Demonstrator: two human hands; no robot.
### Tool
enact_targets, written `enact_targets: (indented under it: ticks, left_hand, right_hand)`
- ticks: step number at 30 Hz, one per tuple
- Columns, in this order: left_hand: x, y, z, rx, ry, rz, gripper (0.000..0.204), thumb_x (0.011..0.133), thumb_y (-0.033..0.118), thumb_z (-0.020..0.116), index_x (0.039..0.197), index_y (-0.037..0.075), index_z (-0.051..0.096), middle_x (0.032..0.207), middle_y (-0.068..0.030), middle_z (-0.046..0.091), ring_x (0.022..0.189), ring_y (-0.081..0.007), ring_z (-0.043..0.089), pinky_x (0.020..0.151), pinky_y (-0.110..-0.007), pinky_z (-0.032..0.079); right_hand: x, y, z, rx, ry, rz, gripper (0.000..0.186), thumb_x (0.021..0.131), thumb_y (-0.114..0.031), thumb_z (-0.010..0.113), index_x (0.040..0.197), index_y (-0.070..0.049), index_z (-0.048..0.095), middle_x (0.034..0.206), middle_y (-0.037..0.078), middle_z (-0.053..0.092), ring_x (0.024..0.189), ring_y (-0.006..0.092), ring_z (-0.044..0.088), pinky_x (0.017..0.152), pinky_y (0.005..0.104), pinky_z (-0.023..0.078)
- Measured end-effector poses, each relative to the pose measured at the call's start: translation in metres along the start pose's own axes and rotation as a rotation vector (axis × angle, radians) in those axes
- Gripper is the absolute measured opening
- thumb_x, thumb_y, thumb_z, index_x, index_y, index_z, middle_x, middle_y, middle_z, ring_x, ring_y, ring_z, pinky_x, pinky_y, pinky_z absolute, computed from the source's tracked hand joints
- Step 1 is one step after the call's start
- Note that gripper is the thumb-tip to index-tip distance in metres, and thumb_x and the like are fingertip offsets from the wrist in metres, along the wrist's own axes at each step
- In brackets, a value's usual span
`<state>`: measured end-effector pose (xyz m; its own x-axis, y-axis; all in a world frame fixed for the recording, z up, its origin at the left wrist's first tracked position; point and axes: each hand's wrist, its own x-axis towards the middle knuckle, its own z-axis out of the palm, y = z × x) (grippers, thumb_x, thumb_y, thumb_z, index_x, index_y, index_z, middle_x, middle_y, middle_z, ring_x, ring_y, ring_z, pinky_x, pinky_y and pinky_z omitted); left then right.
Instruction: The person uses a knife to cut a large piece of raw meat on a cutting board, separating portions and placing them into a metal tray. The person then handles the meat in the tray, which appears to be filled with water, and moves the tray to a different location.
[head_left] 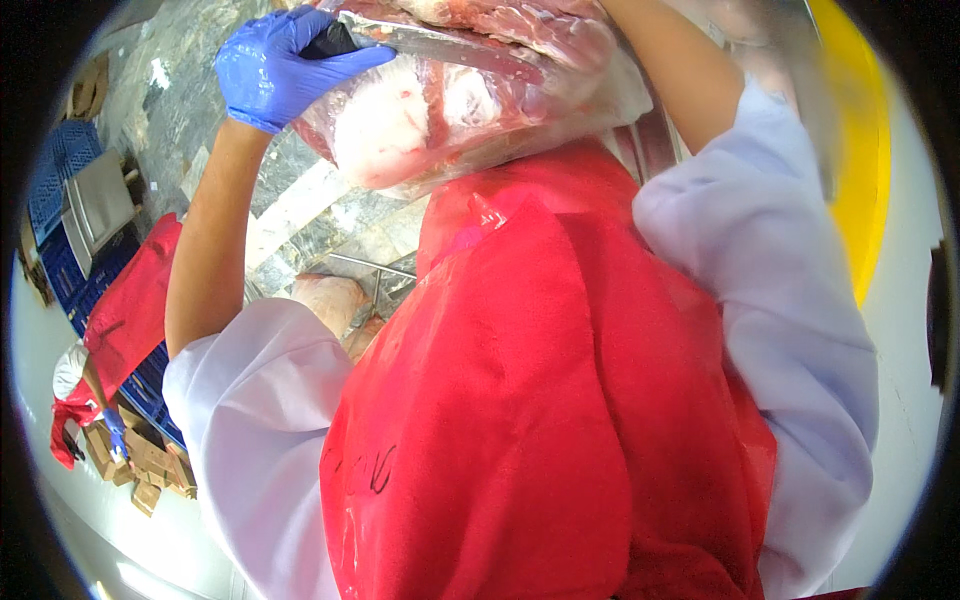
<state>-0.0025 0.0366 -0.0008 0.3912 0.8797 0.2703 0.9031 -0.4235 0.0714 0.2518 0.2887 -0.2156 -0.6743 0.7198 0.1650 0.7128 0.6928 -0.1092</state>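
Note:
At the top of the head view, my blue-gloved left hand (275, 68) is closed on a black knife handle (330, 40). The steel blade (455, 52) lies across a large piece of red meat with white fat (380, 130), which appears wrapped in clear plastic. The meat is just above the red apron on my body (520, 380). My right forearm (680, 70) runs out of the top edge to the right of the meat, and its hand is out of sight.
At the left, a co-worker in a red apron (125, 300) reaches near cardboard boxes (150, 460), beside blue plastic crates (65, 165) and a grey tray (100, 210). Below the meat are a metal bar (355, 260) and another pale piece (325, 300). A yellow curved object (855, 150) is at the right.

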Motion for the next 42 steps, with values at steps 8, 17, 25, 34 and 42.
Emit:
enact_targets:
  ticks: [8, 17, 25, 34, 42]
  left_hand:
    - [-0.040, 0.014, -0.047, -0.004, 0.107, -0.144, 0.042, 0.060, 0.045, 0.089, 0.062, 0.011, 0.064, 0.058, -0.0052, 0.059, 0.053, -0.0228, 0.057, 0.053, -0.032, 0.047]
    - [-0.087, 0.035, -0.074, 0.080, 0.126, -0.387, 0.039, 0.064, 0.033, 0.091, 0.071, 0.004, 0.066, 0.060, -0.0052, 0.056, 0.053, -0.0149, 0.048, 0.053, -0.029, 0.044]
    - [-0.100, 0.069, -0.071, -0.152, -0.057, -0.810, 0.041, 0.070, 0.037, 0.088, 0.079, 0.001, 0.069, 0.062, -0.0002, 0.056, 0.059, -0.0066, 0.045, 0.055, -0.027, 0.044]
    - [-0.094, 0.080, -0.077, -0.055, 0.102, -0.707, 0.048, 0.065, 0.051, 0.085, 0.065, 0.008, 0.064, 0.060, -0.0077, 0.059, 0.050, -0.0247, 0.055, 0.052, -0.035, 0.045]
    - [-0.070, 0.095, -0.115, 0.142, 0.272, -0.352, 0.041, 0.058, 0.036, 0.091, 0.066, 0.009, 0.061, 0.063, -0.0051, 0.058, 0.055, -0.0232, 0.056, 0.053, -0.034, 0.044]
  right_hand:
    - [-0.004, 0.004, -0.007, 0.183, -0.055, -0.033, 0.033, 0.097, -0.023, 0.042, 0.127, -0.025, 0.055, 0.087, 0.026, 0.066, 0.073, 0.0404, 0.067, 0.065, 0.0508, 0.053]
    - [-0.032, 0.018, -0.002, 0.919, -0.158, 0.355, 0.027, 0.100, -0.033, 0.048, 0.107, -0.012, 0.064, 0.063, 0.003, 0.056, 0.051, 0.0166, 0.052, 0.046, 0.0332, 0.039]
    - [-0.081, 0.011, -0.043, 1.570, 0.000, 0.528, 0.012, 0.096, -0.025, 0.062, 0.094, -0.013, 0.066, 0.067, -0.008, 0.055, 0.052, 0.0034, 0.044, 0.047, 0.0205, 0.034]
    - [-0.118, -0.034, -0.149, 0.979, 0.363, 0.373, 0.032, 0.080, -0.024, 0.079, 0.100, -0.001, 0.072, 0.095, 0.005, 0.069, 0.080, 0.0098, 0.059, 0.076, 0.0281, 0.049]
    - [-0.171, -0.122, -0.274, 1.723, -0.426, 0.113, 0.051, 0.080, -0.004, 0.077, 0.128, -0.001, 0.060, 0.106, 0.006, 0.067, 0.098, 0.0121, 0.062, 0.086, 0.0277, 0.053]
